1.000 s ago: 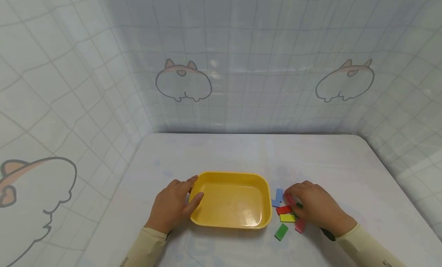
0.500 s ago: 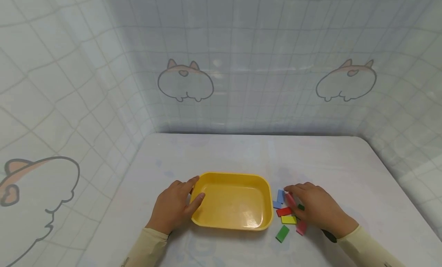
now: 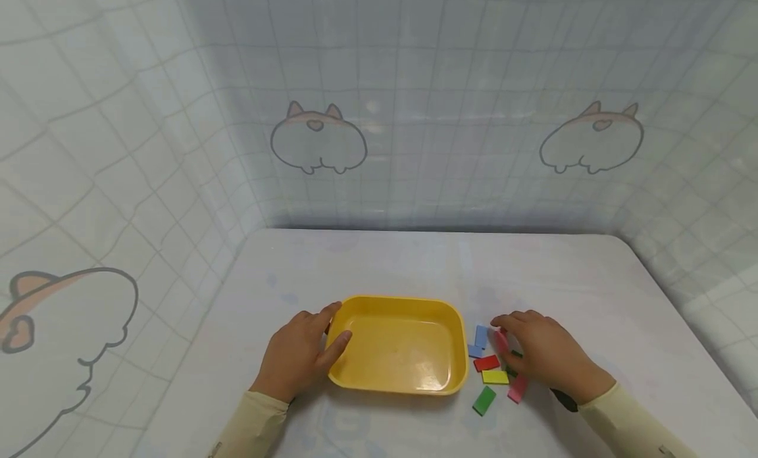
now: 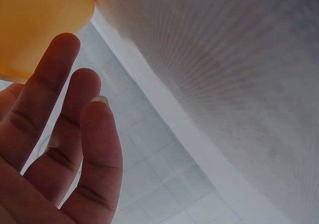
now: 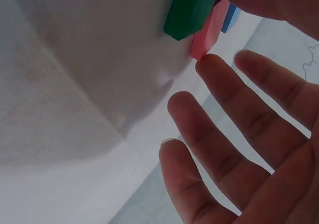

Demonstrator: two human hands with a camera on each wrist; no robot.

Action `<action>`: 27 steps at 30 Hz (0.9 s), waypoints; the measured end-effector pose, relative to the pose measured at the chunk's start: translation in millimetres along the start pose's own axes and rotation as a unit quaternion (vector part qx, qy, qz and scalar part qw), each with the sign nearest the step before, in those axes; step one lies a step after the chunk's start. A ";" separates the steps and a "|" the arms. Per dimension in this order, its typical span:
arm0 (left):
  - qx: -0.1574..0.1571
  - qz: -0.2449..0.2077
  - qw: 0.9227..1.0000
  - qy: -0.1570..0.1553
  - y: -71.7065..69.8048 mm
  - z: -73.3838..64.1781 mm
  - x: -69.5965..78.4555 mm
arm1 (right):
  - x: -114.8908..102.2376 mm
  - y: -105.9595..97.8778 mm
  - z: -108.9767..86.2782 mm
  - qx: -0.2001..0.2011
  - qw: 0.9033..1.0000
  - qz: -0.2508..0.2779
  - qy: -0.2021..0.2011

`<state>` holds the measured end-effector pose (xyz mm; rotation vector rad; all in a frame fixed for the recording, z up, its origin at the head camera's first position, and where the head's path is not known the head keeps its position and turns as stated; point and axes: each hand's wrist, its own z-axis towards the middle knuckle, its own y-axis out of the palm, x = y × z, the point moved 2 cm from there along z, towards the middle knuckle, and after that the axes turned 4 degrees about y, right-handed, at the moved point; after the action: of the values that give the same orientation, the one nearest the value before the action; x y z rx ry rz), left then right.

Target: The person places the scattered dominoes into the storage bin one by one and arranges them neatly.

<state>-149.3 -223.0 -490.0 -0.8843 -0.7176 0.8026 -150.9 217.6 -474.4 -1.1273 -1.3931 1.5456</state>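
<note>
In the head view, my left hand [image 3: 299, 353] rests at the left side of a yellow plastic tray [image 3: 397, 306]. Its thumb lies over the rim and the index fingertip meets the far-left corner. The left wrist view shows the other fingers extended beside the tray [image 4: 40, 30]. My right hand [image 3: 547, 353] hovers low over small flat domino-like blocks, fingers spread and slightly bent. Nearest to it are a pink block [image 3: 501, 341] and a dark green block [image 5: 192, 10]. In the right wrist view a fingertip is close to the pink block [image 5: 209, 32]; contact is unclear.
Beside the tray's right wall lie two blue blocks [image 3: 481, 336], a red block [image 3: 487, 363], a yellow block [image 3: 495, 377], a green block [image 3: 484, 401] and another pink block [image 3: 518, 388]. White grid-patterned sheeting [image 3: 414, 149] surrounds the table [image 3: 367, 260] at the back and sides.
My right hand has shifted slightly to the right, and the pink block under it has moved slightly that way too. My left hand stays at the tray.
</note>
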 end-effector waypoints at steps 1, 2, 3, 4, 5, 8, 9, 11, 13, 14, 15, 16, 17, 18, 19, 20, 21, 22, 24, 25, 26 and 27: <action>0.000 0.000 1.000 0.000 -0.2 0.1 0.2 | 0.0 0.0 0.9 -0.005 1.000 0.001 0.004; -0.001 -0.001 1.000 0.000 -0.5 0.2 0.6 | -0.1 -0.3 1.7 -0.009 1.000 0.002 0.007; -0.001 -0.001 1.000 -0.001 -0.8 0.1 0.9 | -0.3 -0.6 2.4 -0.013 1.000 0.003 0.011; -0.002 0.000 1.000 -0.002 -0.7 0.0 0.8 | -0.6 -1.0 3.0 -0.017 1.000 0.004 0.014; -0.004 0.000 1.000 -0.003 -0.4 -0.1 0.7 | -0.9 -1.3 3.5 -0.021 1.000 0.005 0.016; -0.010 -0.001 1.000 -0.008 0.7 -0.4 0.2 | -1.7 -2.5 5.2 -0.032 0.999 0.009 0.025; -0.011 -0.001 1.000 -0.010 1.1 -0.6 -0.1 | -1.8 -2.8 5.8 -0.036 0.999 0.010 0.029; -0.012 -0.003 1.000 -0.012 1.5 -0.5 -0.4 | -2.0 -3.5 6.9 -0.043 0.998 0.012 0.036; -0.012 -0.005 1.000 -0.013 1.9 -0.7 -0.9 | -2.1 -4.1 8.0 -0.049 0.998 0.013 0.041; -0.011 -0.005 1.000 -0.013 2.1 -0.9 -1.2 | -2.1 -4.3 8.5 -0.050 0.998 0.011 0.042; -0.011 -0.005 1.000 -0.014 2.3 -1.0 -1.4 | -2.1 -4.7 9.0 -0.050 0.998 0.010 0.042; -0.010 -0.005 1.000 -0.014 2.4 -1.1 -1.5 | -2.1 -5.0 9.6 -0.050 0.998 0.010 0.043; -0.009 -0.005 1.000 -0.013 2.5 -1.2 -1.6 | -2.1 -5.6 10.1 -0.048 0.998 0.009 0.042; -0.009 -0.005 1.000 -0.013 2.6 -1.3 -1.8 | -2.1 -6.2 10.7 -0.045 0.998 0.008 0.043; -0.009 -0.004 1.000 -0.013 2.7 -1.4 -1.8 | -2.1 -6.9 11.3 -0.043 0.998 0.006 0.043; -0.008 -0.004 1.000 -0.013 2.7 -1.6 -1.9 | -2.2 -7.7 11.8 -0.040 0.998 0.005 0.042; -0.008 -0.004 1.000 -0.013 2.6 -1.6 -1.8 | -2.4 -8.8 12.1 -0.037 0.998 0.004 0.041; -0.008 -0.004 1.000 -0.012 2.4 -1.5 -1.7 | -2.8 -10.2 12.6 -0.034 0.999 0.003 0.039; -0.006 -0.002 1.000 -0.011 2.1 -1.5 -1.3 | -4.1 -13.4 13.2 -0.025 0.999 -0.004 0.032; -0.006 -0.002 1.000 -0.010 1.8 -1.4 -1.0 | -5.3 -15.3 13.4 -0.019 0.999 -0.005 0.027; -0.005 -0.001 1.000 -0.009 1.6 -1.4 -0.7 | -6.9 -17.5 13.7 -0.011 1.000 -0.008 0.021; -0.004 0.001 1.000 -0.009 1.4 -1.3 -0.4 | -8.3 -19.6 14.1 -0.001 1.000 -0.011 0.013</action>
<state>-148.9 -223.3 -491.9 -0.8858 -0.7356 0.8096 -161.9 207.6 -453.7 -1.1246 -1.3856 1.5089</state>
